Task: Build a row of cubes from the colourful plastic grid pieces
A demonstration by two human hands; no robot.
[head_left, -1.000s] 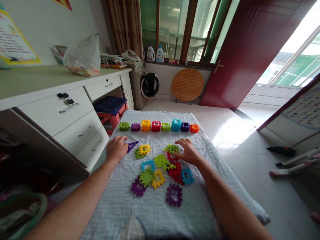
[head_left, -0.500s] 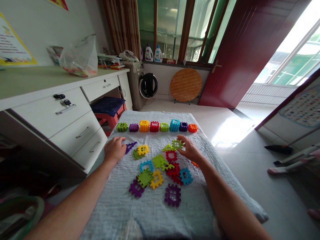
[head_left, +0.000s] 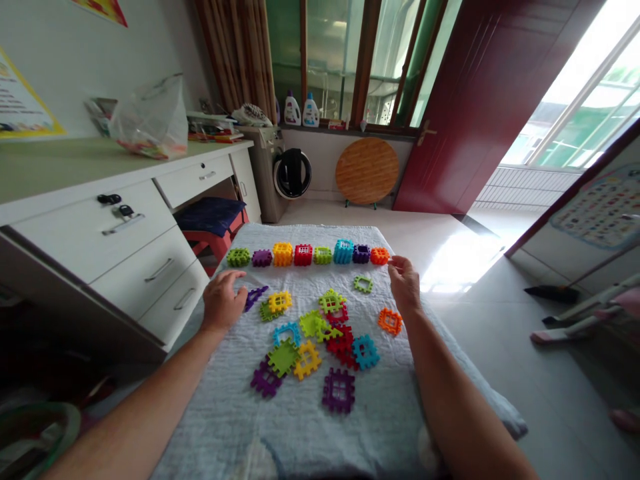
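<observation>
My left hand (head_left: pixel 223 300) is open, fingers loosely curved with nothing in them, just left of a purple triangular plastic building piece (head_left: pixel 256 298). My right hand (head_left: pixel 404 283) is at the right end of the row, its fingertips close to or touching the stack of orange pieces (head_left: pixel 380 256); nothing shows in its grasp. A light green frame piece (head_left: pixel 363 284) lies alone left of that hand. An orange window piece (head_left: pixel 390 321) is by the right wrist. Yellow (head_left: pixel 279 302), blue (head_left: pixel 365 352), red (head_left: pixel 341 343) and purple (head_left: pixel 339 391) pieces lie scattered, some overlapping.
Stacks sorted by colour stand in a row at the far side of the cloth-covered table (head_left: pixel 220 413), among them yellow (head_left: pixel 283 254), red (head_left: pixel 303 255) and blue (head_left: pixel 343 251). A white desk (head_left: pixel 140 233) with drawers stands left, a stool (head_left: pixel 213 217) beside it.
My right hand has let go of the light green piece, which now lies farther right, and has moved right and away to the orange stack. My left hand stays by the purple triangle.
</observation>
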